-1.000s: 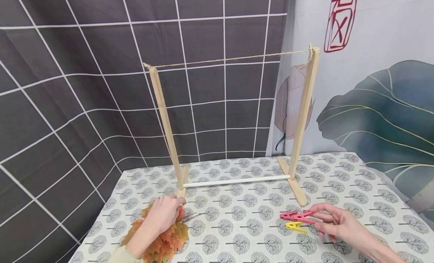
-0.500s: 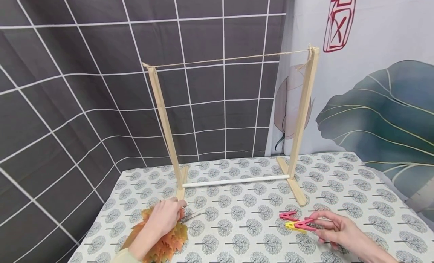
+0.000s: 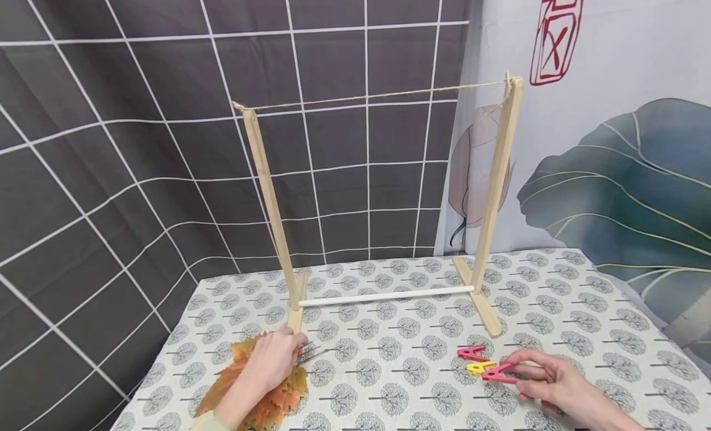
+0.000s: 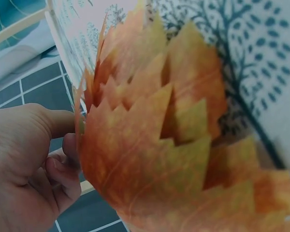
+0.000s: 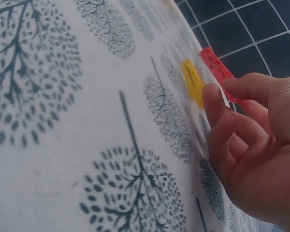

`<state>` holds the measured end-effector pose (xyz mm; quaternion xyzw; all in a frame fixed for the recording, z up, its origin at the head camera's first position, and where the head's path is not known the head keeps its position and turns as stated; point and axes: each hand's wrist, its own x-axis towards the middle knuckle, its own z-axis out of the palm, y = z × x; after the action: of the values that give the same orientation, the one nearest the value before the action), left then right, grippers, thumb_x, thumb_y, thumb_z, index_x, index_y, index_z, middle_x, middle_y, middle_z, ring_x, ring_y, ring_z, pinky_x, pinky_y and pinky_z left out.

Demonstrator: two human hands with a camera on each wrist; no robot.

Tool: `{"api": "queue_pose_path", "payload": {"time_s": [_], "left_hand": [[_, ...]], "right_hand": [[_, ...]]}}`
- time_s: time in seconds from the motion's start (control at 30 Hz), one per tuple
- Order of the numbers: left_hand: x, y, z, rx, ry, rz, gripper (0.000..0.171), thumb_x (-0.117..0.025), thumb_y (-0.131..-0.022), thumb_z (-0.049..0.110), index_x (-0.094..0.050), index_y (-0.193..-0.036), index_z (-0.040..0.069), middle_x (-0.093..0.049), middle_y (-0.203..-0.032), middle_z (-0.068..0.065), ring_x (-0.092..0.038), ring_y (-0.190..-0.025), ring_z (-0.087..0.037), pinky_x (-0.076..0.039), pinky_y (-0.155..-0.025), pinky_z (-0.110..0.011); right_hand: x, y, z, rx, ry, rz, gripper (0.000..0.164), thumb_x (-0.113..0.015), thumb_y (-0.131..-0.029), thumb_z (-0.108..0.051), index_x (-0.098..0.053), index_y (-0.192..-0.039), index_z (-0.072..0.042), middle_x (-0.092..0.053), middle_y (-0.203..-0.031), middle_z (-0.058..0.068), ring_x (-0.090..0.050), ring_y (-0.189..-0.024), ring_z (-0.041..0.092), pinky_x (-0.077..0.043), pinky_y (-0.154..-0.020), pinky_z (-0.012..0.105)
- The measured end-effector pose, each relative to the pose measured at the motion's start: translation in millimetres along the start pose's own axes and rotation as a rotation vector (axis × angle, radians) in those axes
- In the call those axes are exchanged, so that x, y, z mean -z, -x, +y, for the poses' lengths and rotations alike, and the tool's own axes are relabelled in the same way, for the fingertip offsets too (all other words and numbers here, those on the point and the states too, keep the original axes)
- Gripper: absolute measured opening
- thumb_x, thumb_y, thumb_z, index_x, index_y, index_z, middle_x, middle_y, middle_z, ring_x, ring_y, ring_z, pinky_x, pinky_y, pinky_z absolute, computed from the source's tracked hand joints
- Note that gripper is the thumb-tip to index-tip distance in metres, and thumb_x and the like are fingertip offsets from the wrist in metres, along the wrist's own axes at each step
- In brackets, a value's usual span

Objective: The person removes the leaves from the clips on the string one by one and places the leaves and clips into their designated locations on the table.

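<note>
My left hand (image 3: pixel 272 364) lies over a pile of orange and yellow artificial maple leaves (image 3: pixel 280 395) at the front left, thin stems poking out past the fingers. In the left wrist view, its thumb and fingers pinch the edge of a leaf (image 4: pixel 130 145). At the front right, my right hand (image 3: pixel 558 384) pinches one end of a pink clothespin (image 3: pixel 497 374) between thumb and fingers. A yellow clothespin (image 3: pixel 475 368) and a second pink clothespin (image 3: pixel 469 352) lie just left of it on the cloth.
Behind the hands stands a wooden frame: left post (image 3: pixel 270 209), right post (image 3: pixel 498 190), a twine line (image 3: pixel 383 96) strung between their tops, and a white rod (image 3: pixel 386 296) low down. A tree-print tablecloth (image 3: pixel 383 372) covers the table. Grid-patterned fabric (image 3: pixel 339 147) hangs behind.
My right hand has drawn one pink clothespin off the other pink one, over the yellow one and slightly toward the front. My left hand has shifted slightly down at the leaves.
</note>
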<state>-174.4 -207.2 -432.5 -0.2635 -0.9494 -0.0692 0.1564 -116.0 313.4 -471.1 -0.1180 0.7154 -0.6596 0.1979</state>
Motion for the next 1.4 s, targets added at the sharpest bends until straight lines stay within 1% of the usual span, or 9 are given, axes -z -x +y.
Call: {"api": "queue_pose_path", "payload": {"time_s": [0.23,0.5,0.57,0.73,0.83,0.97,1.1,1.3,1.4], "left_hand": [[-4.9,2.5,-0.2,0.007,0.019,0.011,0.019,-0.072,-0.08,-0.004,-0.07,-0.082,0.015,-0.047,-0.066,0.005,-0.046,-0.053,-0.012,-0.036,-0.041,-0.025],[-10.9,5.0,-2.3,-0.001,0.014,0.031,0.02,-0.075,-0.078,-0.004,-0.073,-0.085,0.016,-0.049,-0.067,0.006,-0.049,-0.054,-0.013,-0.036,-0.041,-0.025],[-12.2,5.1,-2.9,0.001,0.018,0.029,0.02,-0.074,-0.079,-0.004,-0.073,-0.085,0.016,-0.049,-0.067,0.006,-0.048,-0.054,-0.013,-0.036,-0.04,-0.025],[-13.9,6.4,-2.5,0.008,0.032,0.03,0.021,-0.074,-0.079,-0.004,-0.074,-0.086,0.015,-0.051,-0.068,0.006,-0.049,-0.055,-0.013,-0.037,-0.041,-0.025],[-14.4,7.4,-1.6,0.01,0.043,0.03,0.021,-0.074,-0.079,-0.005,-0.074,-0.087,0.015,-0.053,-0.069,0.006,-0.051,-0.056,-0.013,-0.038,-0.042,-0.025],[-15.7,8.3,-2.0,0.012,0.061,0.022,0.021,-0.073,-0.079,-0.006,-0.074,-0.086,0.014,-0.055,-0.071,0.006,-0.051,-0.056,-0.014,-0.038,-0.042,-0.025],[-16.8,9.3,-2.1,0.015,0.073,0.017,0.021,-0.073,-0.079,-0.006,-0.074,-0.086,0.013,-0.055,-0.071,0.006,-0.05,-0.056,-0.012,-0.039,-0.043,-0.025],[-16.9,9.9,-0.9,0.008,0.078,0.013,0.021,-0.072,-0.079,-0.007,-0.073,-0.085,0.013,-0.053,-0.07,0.006,-0.048,-0.055,-0.01,-0.038,-0.042,-0.024],[-17.3,10.0,-1.9,0.006,0.082,0.015,0.022,-0.072,-0.079,-0.007,-0.073,-0.085,0.014,-0.054,-0.071,0.006,-0.049,-0.056,-0.011,-0.038,-0.042,-0.024]], "right_hand": [[-2.5,-1.5,3.2,0.002,0.003,0.001,0.037,-0.062,-0.095,0.0,-0.067,-0.121,-0.025,-0.069,-0.122,0.006,-0.069,-0.074,0.019,-0.047,-0.048,0.023],[-4.9,-1.4,6.1,-0.001,-0.013,-0.007,0.035,-0.064,-0.093,-0.001,-0.065,-0.123,-0.019,-0.07,-0.12,-0.002,-0.072,-0.081,0.023,-0.045,-0.048,0.018],[-5.4,-1.3,7.4,0.008,-0.016,-0.006,0.035,-0.065,-0.092,-0.001,-0.065,-0.124,-0.016,-0.07,-0.122,0.001,-0.072,-0.081,0.024,-0.046,-0.048,0.018],[-7.2,-1.3,8.3,-0.002,0.0,0.012,0.033,-0.067,-0.092,-0.002,-0.063,-0.124,-0.011,-0.066,-0.126,0.017,-0.07,-0.074,0.023,-0.044,-0.044,0.018],[-8.3,-1.3,7.8,-0.023,0.014,0.027,0.032,-0.067,-0.092,-0.004,-0.064,-0.123,-0.011,-0.065,-0.125,0.019,-0.066,-0.065,0.017,-0.041,-0.043,0.018],[-9.6,-1.5,9.1,-0.004,0.05,0.034,0.032,-0.068,-0.092,-0.005,-0.064,-0.123,-0.009,-0.068,-0.121,0.014,-0.058,-0.056,0.009,-0.039,-0.039,0.02],[-11.9,-1.4,10.9,0.037,0.112,0.042,0.038,-0.069,-0.09,-0.005,-0.06,-0.126,0.002,-0.069,-0.121,0.011,-0.055,-0.053,0.006,-0.04,-0.037,0.02],[-13.8,-3.2,13.5,0.09,0.109,0.03,0.042,-0.067,-0.09,0.002,-0.052,-0.127,0.016,-0.065,-0.125,0.021,-0.068,-0.084,0.011,-0.053,-0.055,0.021],[-13.9,-4.3,14.2,0.11,0.096,0.023,0.039,-0.066,-0.09,0.004,-0.053,-0.125,0.016,-0.067,-0.124,0.015,-0.066,-0.093,0.009,-0.055,-0.061,0.022]]}}
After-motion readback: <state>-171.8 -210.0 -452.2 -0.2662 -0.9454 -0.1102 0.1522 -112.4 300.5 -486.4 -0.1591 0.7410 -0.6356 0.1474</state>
